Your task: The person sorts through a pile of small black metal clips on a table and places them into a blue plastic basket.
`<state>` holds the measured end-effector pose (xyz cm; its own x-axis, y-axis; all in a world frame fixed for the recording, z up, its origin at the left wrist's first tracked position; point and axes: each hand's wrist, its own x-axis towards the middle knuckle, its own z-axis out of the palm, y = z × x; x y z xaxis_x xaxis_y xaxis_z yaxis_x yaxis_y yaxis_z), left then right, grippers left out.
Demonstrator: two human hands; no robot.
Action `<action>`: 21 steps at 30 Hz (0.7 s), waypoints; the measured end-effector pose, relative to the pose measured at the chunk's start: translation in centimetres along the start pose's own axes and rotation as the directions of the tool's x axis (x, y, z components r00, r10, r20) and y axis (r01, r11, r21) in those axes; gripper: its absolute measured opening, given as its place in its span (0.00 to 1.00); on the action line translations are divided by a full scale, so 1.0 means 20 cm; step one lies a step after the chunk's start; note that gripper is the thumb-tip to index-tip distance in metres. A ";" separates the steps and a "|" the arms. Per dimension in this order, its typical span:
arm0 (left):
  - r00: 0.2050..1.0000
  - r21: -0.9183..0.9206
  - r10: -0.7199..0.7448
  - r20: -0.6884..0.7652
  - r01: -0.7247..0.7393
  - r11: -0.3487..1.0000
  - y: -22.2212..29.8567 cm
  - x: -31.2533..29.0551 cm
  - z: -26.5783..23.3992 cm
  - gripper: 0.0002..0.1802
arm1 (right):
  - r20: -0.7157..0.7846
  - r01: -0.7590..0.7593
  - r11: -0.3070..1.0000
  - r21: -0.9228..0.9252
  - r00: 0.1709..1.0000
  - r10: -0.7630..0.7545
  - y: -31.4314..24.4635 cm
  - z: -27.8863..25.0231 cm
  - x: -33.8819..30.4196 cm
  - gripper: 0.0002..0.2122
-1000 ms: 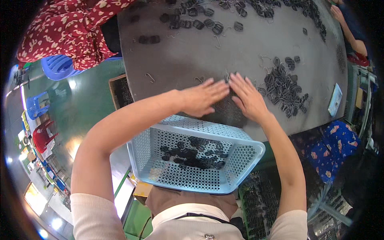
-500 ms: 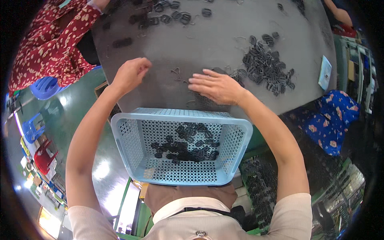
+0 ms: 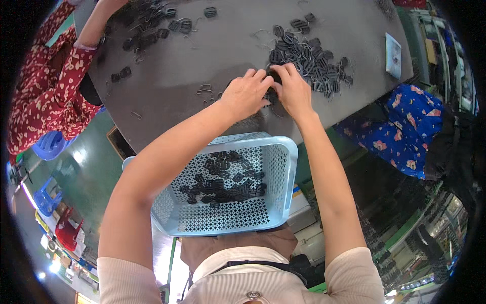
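Note:
Both my hands have come together over the table at the near left edge of a pile of small black plastic buckles (image 3: 304,61). The fingers of my left hand (image 3: 245,95) are curled, and what lies under them is mostly hidden. My right hand (image 3: 294,93) has its thumb and fingers bent round dark pieces beside the left fingertips; these are too covered to make out. Thin wire hooks (image 3: 204,91) lie left of my left hand. Below my arms, a light blue perforated plastic basket (image 3: 287,177) holds many black buckles (image 3: 223,187), its left side partly behind my left forearm.
The grey table (image 3: 217,55) carries another scatter of black buckles and hooks (image 3: 174,23) at the far left, by a co-worker's arm (image 3: 96,25) in a red patterned sleeve. A flat card (image 3: 393,55) lies near the right edge. Blue patterned cloth (image 3: 412,131) is at the right.
My left hand has swung right across the table to meet my right hand at the pile. The whole view has shifted, and the co-worker's arm reaches further in at the far left.

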<state>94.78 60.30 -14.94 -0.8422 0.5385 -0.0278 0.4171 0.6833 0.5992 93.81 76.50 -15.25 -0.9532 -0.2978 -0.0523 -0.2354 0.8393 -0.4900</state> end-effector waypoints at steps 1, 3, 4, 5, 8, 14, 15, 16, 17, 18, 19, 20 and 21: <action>1.000 0.048 0.009 0.023 -0.010 0.999 -0.02 0.01 0.03 0.12 | 0.032 -0.002 1.000 -0.028 0.999 0.003 0.01 0.00 0.01 0.14; 0.999 0.064 0.016 0.030 -0.018 0.998 -0.03 -0.01 0.04 0.12 | 0.048 -0.010 1.000 -0.021 0.999 0.011 0.03 0.00 0.01 0.13; 0.999 0.041 0.009 0.034 -0.010 0.999 -0.06 -0.02 0.03 0.11 | 0.057 -0.012 1.000 -0.017 0.998 0.013 0.04 -0.01 0.01 0.13; 0.999 0.021 0.001 0.034 -0.001 1.000 -0.09 -0.03 0.01 0.11 | 0.092 -0.046 0.999 0.009 0.995 0.044 0.04 -0.02 0.00 0.12; 0.981 -0.235 -0.181 0.066 0.192 0.953 -0.12 -0.03 -0.04 0.09 | 0.224 -0.335 0.680 0.652 0.942 0.249 0.17 0.00 -0.09 0.11; 0.973 -0.124 -0.214 -0.089 0.202 0.971 -0.10 -0.02 -0.16 0.08 | 0.379 -0.528 0.469 0.708 0.845 0.378 0.15 -0.06 -0.20 0.14; 0.981 -0.088 -0.170 -0.096 0.162 0.983 -0.08 -0.03 -0.12 0.09 | 0.260 -0.448 0.722 0.528 0.894 0.365 0.09 -0.04 -0.18 0.14; 0.988 -0.045 -0.129 -0.087 0.125 0.991 -0.06 -0.03 -0.09 0.10 | 0.149 -0.341 0.897 0.280 0.939 0.311 0.03 -0.02 -0.16 0.13; 0.993 -0.008 -0.084 -0.077 0.083 0.996 -0.01 -0.01 -0.06 0.11 | 0.109 -0.337 0.922 0.191 0.941 0.321 0.00 -0.01 -0.15 0.12; 0.997 0.028 -0.039 -0.068 0.041 0.999 0.03 0.00 -0.03 0.12 | 0.134 -0.361 0.919 0.158 0.930 0.343 -0.02 -0.01 -0.13 0.11; 0.998 0.105 0.000 -0.065 0.007 0.994 0.05 0.00 0.02 0.13 | 0.158 -0.385 0.915 0.124 0.918 0.365 -0.03 -0.02 -0.12 0.11; 0.999 0.121 -0.019 -0.048 0.025 0.992 0.04 0.00 0.03 0.12 | 0.181 -0.404 0.910 0.092 0.906 0.383 -0.04 -0.02 -0.10 0.10; 0.999 0.137 -0.039 -0.032 0.043 0.990 0.02 0.01 0.05 0.11 | 0.227 -0.445 0.885 0.134 0.883 0.410 -0.03 -0.03 -0.10 0.10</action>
<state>95.14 61.12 -15.51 -0.8681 0.4957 -0.0255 0.4236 0.7667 0.4824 95.84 76.85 -14.41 -0.8956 -0.0221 -0.4444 0.2416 0.8145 -0.5274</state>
